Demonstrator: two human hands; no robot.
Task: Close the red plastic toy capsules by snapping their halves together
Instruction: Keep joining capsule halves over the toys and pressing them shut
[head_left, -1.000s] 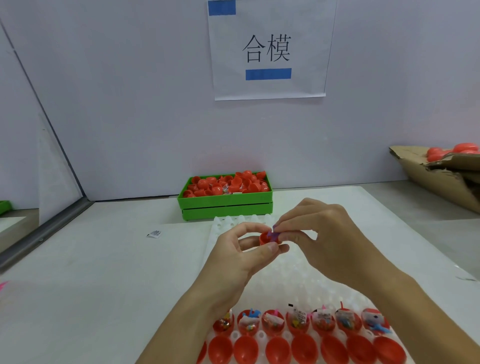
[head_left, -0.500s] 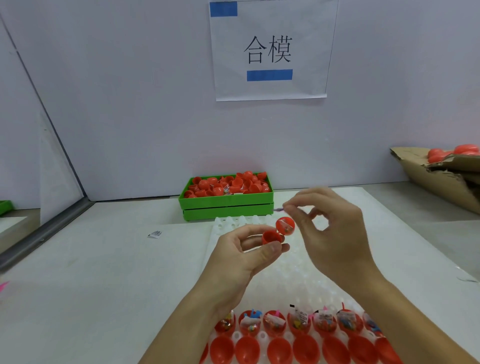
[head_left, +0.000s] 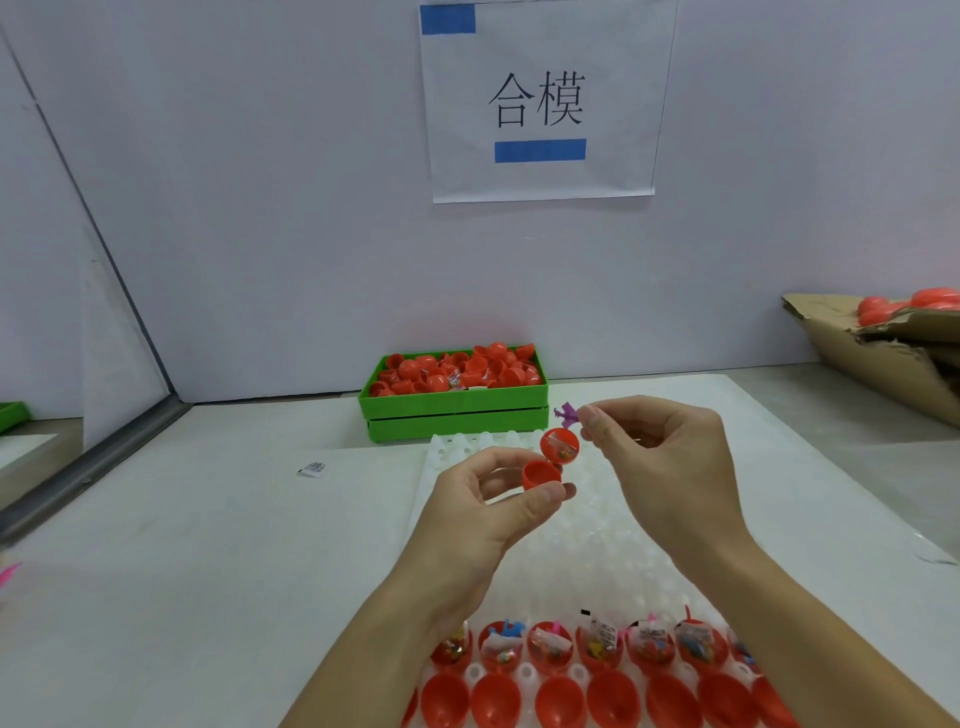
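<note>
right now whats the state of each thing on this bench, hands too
held capsule: open, halves hinged apart, small packet inside one half
purple toy: out of the capsule, pinched in the right hand's grip
left hand: holding the capsule's lower half
right hand: pinching the toy
tray capsules: open, filled
green bin: heaped with red halves

A second ago both hands met over the hinged red plastic toy capsule (head_left: 549, 464), fingers closed over it. Now the right hand (head_left: 657, 467) sits up and to the right of it, apart from the capsule, pinching a small purple plastic toy figure (head_left: 566, 414) between thumb and forefinger. The capsule, held by the left hand (head_left: 485, 519), now gapes open, its upper half tilted back and showing small contents inside
</note>
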